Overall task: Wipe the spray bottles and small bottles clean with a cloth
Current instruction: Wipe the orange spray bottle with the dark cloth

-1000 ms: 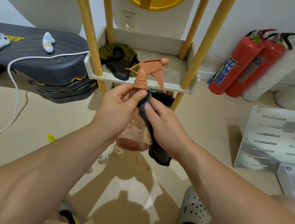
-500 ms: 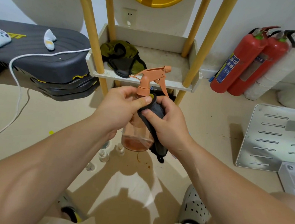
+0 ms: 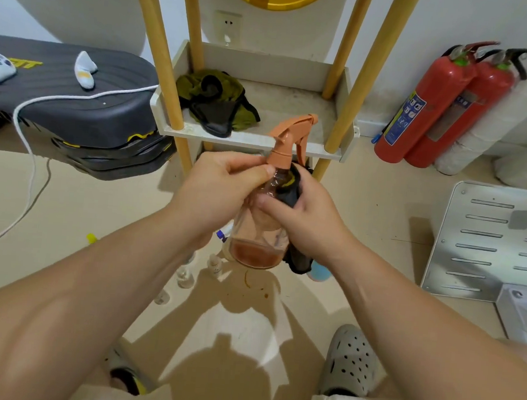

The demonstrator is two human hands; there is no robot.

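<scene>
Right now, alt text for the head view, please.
The left hand grips an orange spray bottle near its neck while the right hand presses a dark cloth against its side, above small bottles on the floor.

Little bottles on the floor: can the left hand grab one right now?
Probably not yet. The left hand grips the neck of the spray bottle. The little bottles stand on the floor below it, nothing between, so once free it likely could.
</scene>
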